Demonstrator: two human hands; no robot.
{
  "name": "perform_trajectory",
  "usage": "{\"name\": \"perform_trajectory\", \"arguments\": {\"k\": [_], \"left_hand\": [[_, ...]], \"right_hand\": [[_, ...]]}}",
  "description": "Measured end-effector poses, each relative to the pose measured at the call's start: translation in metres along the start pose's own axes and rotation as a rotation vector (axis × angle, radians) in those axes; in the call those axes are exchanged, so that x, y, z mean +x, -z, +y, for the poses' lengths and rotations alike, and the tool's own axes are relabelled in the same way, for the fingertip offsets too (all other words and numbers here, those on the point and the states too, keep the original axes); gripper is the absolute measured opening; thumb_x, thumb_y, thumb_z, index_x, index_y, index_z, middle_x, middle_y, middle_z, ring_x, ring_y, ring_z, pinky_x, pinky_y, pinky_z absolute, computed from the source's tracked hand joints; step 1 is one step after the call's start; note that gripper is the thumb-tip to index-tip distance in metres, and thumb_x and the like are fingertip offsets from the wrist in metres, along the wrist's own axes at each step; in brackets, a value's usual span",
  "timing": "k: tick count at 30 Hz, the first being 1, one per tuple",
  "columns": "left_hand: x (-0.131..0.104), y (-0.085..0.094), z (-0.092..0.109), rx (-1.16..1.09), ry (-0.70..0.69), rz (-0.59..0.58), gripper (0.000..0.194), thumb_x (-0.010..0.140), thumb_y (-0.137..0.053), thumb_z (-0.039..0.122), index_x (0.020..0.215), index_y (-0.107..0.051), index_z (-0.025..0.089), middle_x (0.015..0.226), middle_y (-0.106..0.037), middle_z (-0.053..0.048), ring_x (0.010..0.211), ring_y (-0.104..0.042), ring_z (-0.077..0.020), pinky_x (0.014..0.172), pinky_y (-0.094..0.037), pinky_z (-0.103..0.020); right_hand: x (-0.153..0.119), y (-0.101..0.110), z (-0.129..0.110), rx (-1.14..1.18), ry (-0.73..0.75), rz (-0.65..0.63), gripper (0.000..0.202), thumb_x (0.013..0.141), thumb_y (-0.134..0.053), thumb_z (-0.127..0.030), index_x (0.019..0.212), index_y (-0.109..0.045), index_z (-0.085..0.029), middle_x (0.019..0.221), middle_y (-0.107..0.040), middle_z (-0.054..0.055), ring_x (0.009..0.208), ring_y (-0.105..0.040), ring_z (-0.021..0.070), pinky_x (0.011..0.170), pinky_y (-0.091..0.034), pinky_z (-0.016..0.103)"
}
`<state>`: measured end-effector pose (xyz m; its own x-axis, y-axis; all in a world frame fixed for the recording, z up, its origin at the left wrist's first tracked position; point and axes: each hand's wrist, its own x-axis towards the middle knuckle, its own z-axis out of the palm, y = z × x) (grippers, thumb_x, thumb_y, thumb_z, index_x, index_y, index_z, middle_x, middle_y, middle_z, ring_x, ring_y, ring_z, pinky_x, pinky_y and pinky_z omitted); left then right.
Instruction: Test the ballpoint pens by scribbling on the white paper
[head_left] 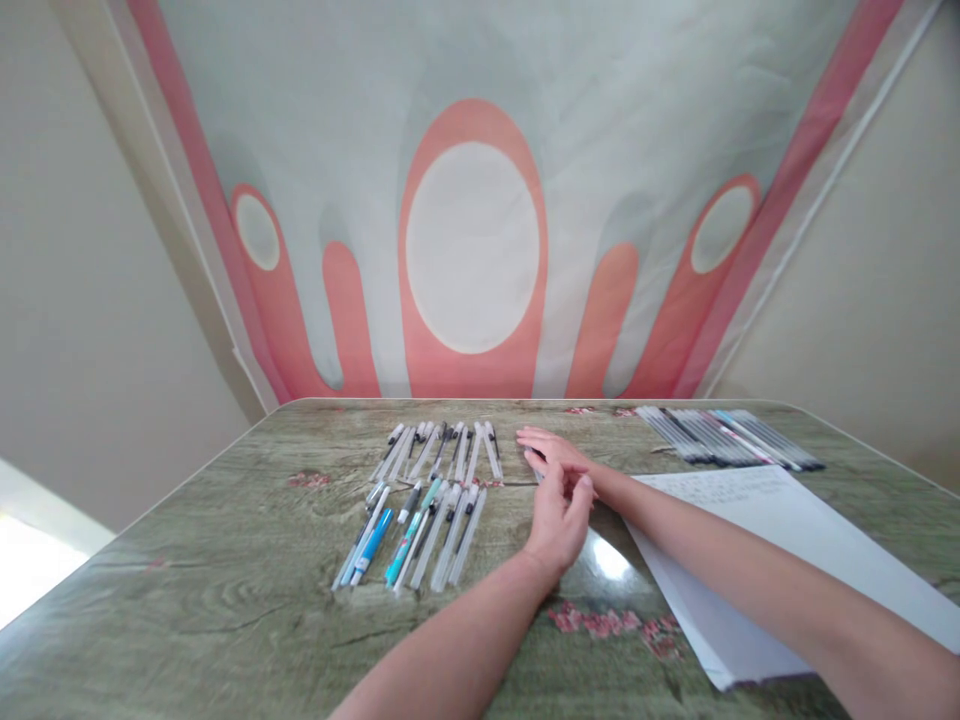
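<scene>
My right hand (551, 447) reaches to the middle of the table, palm down beside the back row of pens (439, 452). Its fingers curl over something dark and clear, mostly hidden, that looks like a pen. Just in front, my left hand (560, 515) overlaps the right one, with its fingertips bent toward the right hand's fingers; whatever they hold is hidden. Left of my hands, a front row of pens (412, 535) includes blue, teal and clear ones.
White sheets of paper (750, 560) with faint writing lie under my right forearm. A row of pens or refills (727, 438) rests at the back right of the wood-patterned table (247, 600). Behind the table hangs a pink and grey patterned cloth (472, 250).
</scene>
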<state>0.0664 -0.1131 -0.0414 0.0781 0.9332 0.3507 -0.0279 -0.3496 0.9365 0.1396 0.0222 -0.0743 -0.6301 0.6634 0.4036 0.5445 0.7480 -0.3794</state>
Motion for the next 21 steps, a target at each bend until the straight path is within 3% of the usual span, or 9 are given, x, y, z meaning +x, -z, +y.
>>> {"name": "perform_trajectory", "arguments": {"k": [7,13,17,21], "left_hand": [[0.010,0.005,-0.004,0.103,0.003,0.213,0.014,0.078,-0.045,0.014,0.092,-0.047,0.015,0.087,-0.054,-0.005,0.079,-0.052,-0.0128,0.076,-0.042,-0.028],[0.019,0.009,-0.024,0.108,0.086,0.351,0.026,0.072,-0.042,0.004,0.095,-0.044,0.014,0.095,-0.052,-0.007,0.089,-0.052,-0.0129,0.082,-0.041,-0.030],[0.020,0.015,-0.025,0.258,0.086,0.310,0.031,0.069,-0.041,0.002,0.097,-0.043,0.014,0.098,-0.052,-0.008,0.093,-0.051,-0.0139,0.083,-0.040,-0.030],[0.016,0.021,-0.012,0.682,-0.022,0.114,0.027,0.070,-0.046,0.007,0.095,-0.048,0.018,0.099,-0.052,-0.006,0.099,-0.047,-0.0176,0.088,-0.034,-0.033]], "right_hand": [[-0.021,0.016,0.002,0.057,0.156,-0.002,0.039,0.075,-0.054,-0.025,0.112,-0.057,-0.014,0.124,-0.051,0.015,0.120,-0.041,0.0250,0.101,-0.031,0.044],[-0.030,0.036,-0.017,0.051,-0.002,0.035,0.032,0.083,-0.043,-0.025,0.111,-0.058,-0.016,0.122,-0.053,0.011,0.117,-0.044,0.0201,0.099,-0.034,0.039],[-0.032,0.053,-0.014,0.073,-0.208,0.153,0.028,0.083,-0.044,-0.026,0.104,-0.059,-0.016,0.104,-0.062,0.010,0.095,-0.057,0.0175,0.084,-0.044,0.034],[-0.044,0.059,-0.013,0.097,-0.367,0.126,0.019,0.078,-0.050,-0.026,0.091,-0.058,-0.015,0.079,-0.064,0.004,0.070,-0.058,0.0135,0.066,-0.045,0.026]]}}
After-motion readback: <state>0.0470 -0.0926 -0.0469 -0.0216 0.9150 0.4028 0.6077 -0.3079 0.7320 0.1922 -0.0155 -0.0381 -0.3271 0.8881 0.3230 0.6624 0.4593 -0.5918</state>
